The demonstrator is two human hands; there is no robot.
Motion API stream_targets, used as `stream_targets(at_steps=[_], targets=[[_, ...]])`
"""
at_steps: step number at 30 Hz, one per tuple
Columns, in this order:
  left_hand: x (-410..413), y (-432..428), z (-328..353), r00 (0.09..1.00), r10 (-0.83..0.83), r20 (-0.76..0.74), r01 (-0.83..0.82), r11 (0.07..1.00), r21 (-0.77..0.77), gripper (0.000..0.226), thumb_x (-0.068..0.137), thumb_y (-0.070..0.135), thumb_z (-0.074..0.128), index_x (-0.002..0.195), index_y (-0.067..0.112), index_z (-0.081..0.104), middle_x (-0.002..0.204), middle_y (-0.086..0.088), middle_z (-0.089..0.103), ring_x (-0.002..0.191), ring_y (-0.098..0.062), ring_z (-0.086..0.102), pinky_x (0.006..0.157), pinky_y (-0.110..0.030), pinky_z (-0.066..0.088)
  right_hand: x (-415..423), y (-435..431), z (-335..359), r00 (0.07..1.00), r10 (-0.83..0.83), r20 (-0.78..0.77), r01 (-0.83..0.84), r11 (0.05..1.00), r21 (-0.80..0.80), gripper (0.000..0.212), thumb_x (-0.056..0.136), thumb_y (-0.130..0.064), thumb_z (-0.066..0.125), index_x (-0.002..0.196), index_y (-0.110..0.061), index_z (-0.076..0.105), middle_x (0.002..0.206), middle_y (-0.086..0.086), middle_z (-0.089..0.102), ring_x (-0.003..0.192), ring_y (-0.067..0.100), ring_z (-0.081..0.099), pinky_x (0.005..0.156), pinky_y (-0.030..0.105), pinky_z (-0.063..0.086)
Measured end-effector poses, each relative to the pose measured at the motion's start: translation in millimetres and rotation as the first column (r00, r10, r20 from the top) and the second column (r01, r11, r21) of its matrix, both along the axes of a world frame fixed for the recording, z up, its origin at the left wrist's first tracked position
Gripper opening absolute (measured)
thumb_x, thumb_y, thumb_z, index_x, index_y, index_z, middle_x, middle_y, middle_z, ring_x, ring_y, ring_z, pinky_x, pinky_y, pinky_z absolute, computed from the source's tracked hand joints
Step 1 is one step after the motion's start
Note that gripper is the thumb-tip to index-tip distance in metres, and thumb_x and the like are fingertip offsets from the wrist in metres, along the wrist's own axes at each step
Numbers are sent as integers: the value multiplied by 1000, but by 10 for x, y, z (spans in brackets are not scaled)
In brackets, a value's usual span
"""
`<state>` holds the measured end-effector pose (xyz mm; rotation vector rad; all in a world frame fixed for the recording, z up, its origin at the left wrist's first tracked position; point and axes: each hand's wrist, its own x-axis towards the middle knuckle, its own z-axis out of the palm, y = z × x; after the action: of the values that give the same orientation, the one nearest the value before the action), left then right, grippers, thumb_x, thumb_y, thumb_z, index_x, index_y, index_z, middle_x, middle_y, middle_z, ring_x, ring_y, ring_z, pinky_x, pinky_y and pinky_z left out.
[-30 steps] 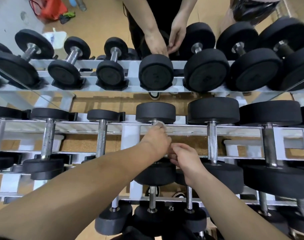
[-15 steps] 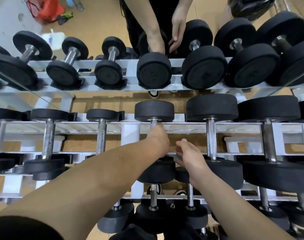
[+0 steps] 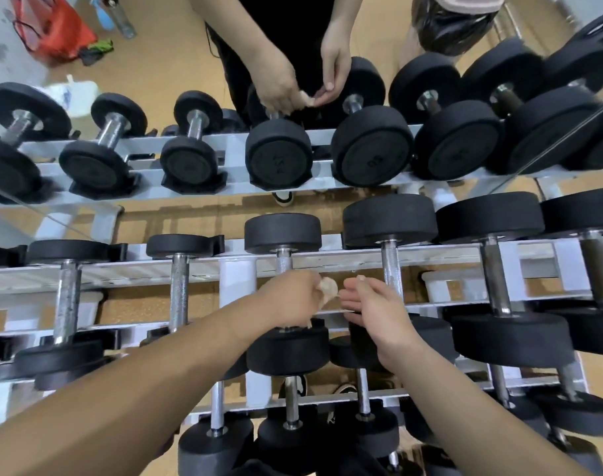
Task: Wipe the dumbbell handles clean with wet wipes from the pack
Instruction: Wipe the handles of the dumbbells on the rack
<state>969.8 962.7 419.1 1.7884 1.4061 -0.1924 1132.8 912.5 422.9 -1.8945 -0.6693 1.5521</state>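
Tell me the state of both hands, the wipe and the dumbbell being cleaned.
Black round-headed dumbbell with steel handle: racked, handle partly under the left hand.
Left hand: grips the wipe over the handle.
Crumpled off-white wet wipe: bunched, in the left hand.
Right hand: open, empty, beside the wipe.

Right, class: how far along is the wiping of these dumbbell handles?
Done: none can be confirmed. In hand: the left hand grips a crumpled wet wipe at the centre dumbbell handle; the right hand is open beside it. Left: probably the handle to its right and others.

Both forearms (image 3: pixel 162 379) are bare; the mirrored clothing (image 3: pixel 283 25) is black.
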Motion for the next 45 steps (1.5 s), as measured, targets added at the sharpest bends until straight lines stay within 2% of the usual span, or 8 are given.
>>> stream_targets(at_steps=[3,6,10,13,16,29,39,45], targets=[[128,-18,-24,859,449,246,-443,893,-79,20,102,22,46,94,14,62,92,-6,67,87,-21,62,68,-29,45,198,-2,94,993,1,120,-12,995,97,19,108,-27,52,115,-20,69,107,1,74,101,14,71,95,32,58],[374,-169,-92,778,541,319,-501,841,-205,21,102,22,47,110,17,65,102,-4,67,93,-19,61,72,-29,45,476,-83,155,931,69,359,-145,971,190,13,104,-26,57,109,-25,68,103,-11,71,99,3,64,85,18,47],[780,-106,-131,777,433,458,-507,861,46,16,97,16,53,91,18,68,88,3,64,82,-12,58,76,-30,45,905,-65,82,853,169,494,-248,964,98,10,102,-23,59,109,-28,65,98,-22,64,93,-2,59,71,6,37],[1177,-12,-98,807,239,540,-485,790,375,25,98,15,55,121,21,63,113,5,60,101,-9,56,87,-23,46,1111,-32,-70,841,240,485,-294,955,38,16,101,-27,60,114,-24,68,102,-15,67,95,2,61,77,14,42],[1529,41,-360,959,12,284,-188,777,601,27,94,7,58,118,14,69,123,-4,57,111,-24,54,89,-38,53,1280,-87,-196,797,346,495,-405,914,13,19,99,-28,62,110,-19,74,105,-6,73,101,14,64,86,30,47],[1701,-244,-316,972,209,108,-222,967,127,16,85,18,69,88,20,84,89,2,79,89,-16,70,82,-30,58,1526,-202,-376,717,460,525,-553,833,25,35,106,-33,46,106,-14,74,108,11,74,106,33,64,77,33,39],[1688,148,-599,970,186,158,-244,746,620,24,92,5,65,110,14,77,91,-4,58,85,-24,54,75,-34,53,1611,-13,-355,699,501,510,-557,829,-52,25,90,-55,62,81,-33,71,82,-14,73,83,7,66,70,30,50],[1590,-35,-590,922,219,321,-328,881,341,20,93,13,66,104,21,81,96,-2,70,88,-18,65,83,-27,51,1605,112,-393,663,514,544,-562,822,-93,31,93,-48,57,67,-33,64,66,-11,67,72,14,64,61,33,47]])
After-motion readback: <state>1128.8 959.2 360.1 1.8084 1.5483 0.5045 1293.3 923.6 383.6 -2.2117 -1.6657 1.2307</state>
